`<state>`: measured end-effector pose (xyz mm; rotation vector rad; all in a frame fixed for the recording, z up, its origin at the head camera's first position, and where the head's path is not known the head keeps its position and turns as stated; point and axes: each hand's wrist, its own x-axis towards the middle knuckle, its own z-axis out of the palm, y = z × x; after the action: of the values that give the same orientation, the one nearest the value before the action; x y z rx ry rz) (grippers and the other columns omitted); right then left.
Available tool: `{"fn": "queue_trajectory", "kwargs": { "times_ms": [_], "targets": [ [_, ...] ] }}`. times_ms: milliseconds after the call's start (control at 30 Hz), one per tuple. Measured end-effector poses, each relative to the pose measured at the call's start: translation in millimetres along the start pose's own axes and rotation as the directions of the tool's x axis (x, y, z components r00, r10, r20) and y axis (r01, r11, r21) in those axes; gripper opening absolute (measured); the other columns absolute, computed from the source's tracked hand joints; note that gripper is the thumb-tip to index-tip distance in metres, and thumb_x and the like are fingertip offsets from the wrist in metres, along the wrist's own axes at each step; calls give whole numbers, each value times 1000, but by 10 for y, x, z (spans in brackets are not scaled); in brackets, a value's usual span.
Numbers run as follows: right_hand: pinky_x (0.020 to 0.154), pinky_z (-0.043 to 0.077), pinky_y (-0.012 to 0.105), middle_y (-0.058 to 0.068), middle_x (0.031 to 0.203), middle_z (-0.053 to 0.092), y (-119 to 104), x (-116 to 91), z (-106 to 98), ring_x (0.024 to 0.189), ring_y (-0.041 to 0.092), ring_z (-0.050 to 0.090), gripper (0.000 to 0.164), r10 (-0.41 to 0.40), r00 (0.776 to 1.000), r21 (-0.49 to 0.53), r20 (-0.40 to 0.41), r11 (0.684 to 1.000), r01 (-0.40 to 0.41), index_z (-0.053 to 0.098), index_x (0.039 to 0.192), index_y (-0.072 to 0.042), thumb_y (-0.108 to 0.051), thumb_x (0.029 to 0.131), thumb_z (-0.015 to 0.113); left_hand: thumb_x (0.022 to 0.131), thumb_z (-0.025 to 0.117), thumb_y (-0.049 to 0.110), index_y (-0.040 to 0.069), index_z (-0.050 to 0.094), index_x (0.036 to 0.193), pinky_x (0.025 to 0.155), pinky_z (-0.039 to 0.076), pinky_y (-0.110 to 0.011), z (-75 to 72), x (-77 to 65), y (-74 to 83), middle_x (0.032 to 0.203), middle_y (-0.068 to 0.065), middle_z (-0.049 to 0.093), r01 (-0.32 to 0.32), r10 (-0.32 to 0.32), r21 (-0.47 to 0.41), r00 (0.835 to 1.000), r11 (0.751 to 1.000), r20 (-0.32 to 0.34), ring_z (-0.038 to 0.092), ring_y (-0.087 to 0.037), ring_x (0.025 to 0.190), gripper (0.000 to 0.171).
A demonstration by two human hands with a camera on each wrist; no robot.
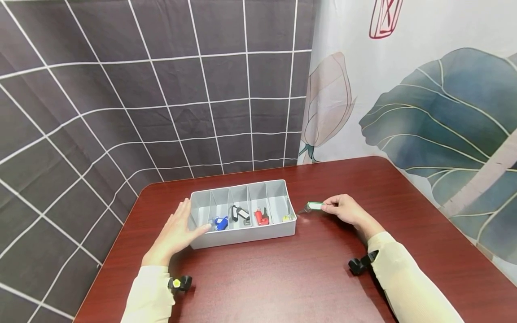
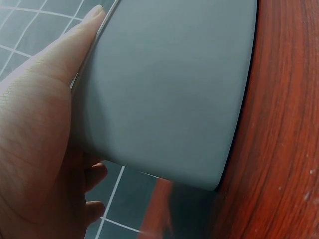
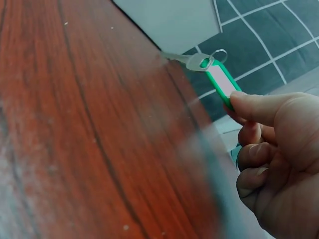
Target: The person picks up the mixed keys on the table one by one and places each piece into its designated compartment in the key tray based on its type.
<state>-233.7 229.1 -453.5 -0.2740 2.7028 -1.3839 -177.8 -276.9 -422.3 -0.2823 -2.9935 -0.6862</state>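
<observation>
In the head view a grey divided box point(image 1: 246, 235) stands on the table. Blue point(image 1: 221, 223), black point(image 1: 243, 213), red point(image 1: 261, 217) and yellow point(image 1: 286, 218) key tags lie in separate compartments from left to right. My left hand point(image 1: 174, 233) rests at the box's left end, fingers straight along the outside and thumb across the front rim. In the left wrist view the thumb lies along the box's edge. Just right of the box, my right hand point(image 1: 343, 209) pinches a green key tag point(image 3: 223, 82) between thumb and forefinger. Its metal key point(image 3: 192, 60) points toward the box.
The reddish-brown wooden table point(image 1: 258, 278) spreads around the box. A dark gridded curtain point(image 1: 169, 89) hangs behind and to the left, beside a white curtain point(image 1: 343, 27) with leaf and flower prints. Each wrist carries a small black camera point(image 1: 359, 264).
</observation>
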Motion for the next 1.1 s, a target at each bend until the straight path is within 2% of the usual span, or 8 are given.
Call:
{"fn": "queue_trajectory", "kwargs": {
  "times_ms": [200,600,767,967,1100],
  "targets": [
    [63,41,26,5,79,61,-13,9,-32,74,19,48,22,-7,1000,13,-29,1000,7,73,94,-2,-23,88,71,79,56,74,2,12,154,112,16,-59,1,7,7,158,-20,14,0,0,6,1000,1000,3,12,-37,145,113],
    [66,42,28,20,94,63,-190,-32,-98,82,23,50,35,-15,996,64,-92,998,21,70,104,2,-30,91,68,78,56,75,1,14,153,112,15,-61,-14,17,20,157,-20,17,-14,14,15,1000,1000,-11,14,-37,145,113],
    [67,42,29,19,96,62,-297,-28,-117,82,23,50,37,-13,993,96,-117,995,25,68,107,2,-31,92,66,78,57,74,0,15,153,111,16,-62,-12,10,23,157,-21,18,-12,12,9,1000,1000,-22,14,-37,145,113],
    [66,40,27,11,96,63,-412,-32,-117,81,19,48,38,-5,987,150,-158,988,29,68,107,4,-31,92,66,78,58,73,1,15,153,112,16,-61,-4,-1,19,157,-20,18,-5,5,4,1000,1000,-24,15,-37,145,112],
    [67,40,27,13,97,63,-478,-43,-103,83,19,47,40,-9,984,169,-178,985,39,67,108,5,-32,92,65,79,60,71,1,15,153,112,15,-61,5,6,24,157,-20,17,2,-2,-4,1000,1000,-18,14,-36,145,111]
  ]
}}
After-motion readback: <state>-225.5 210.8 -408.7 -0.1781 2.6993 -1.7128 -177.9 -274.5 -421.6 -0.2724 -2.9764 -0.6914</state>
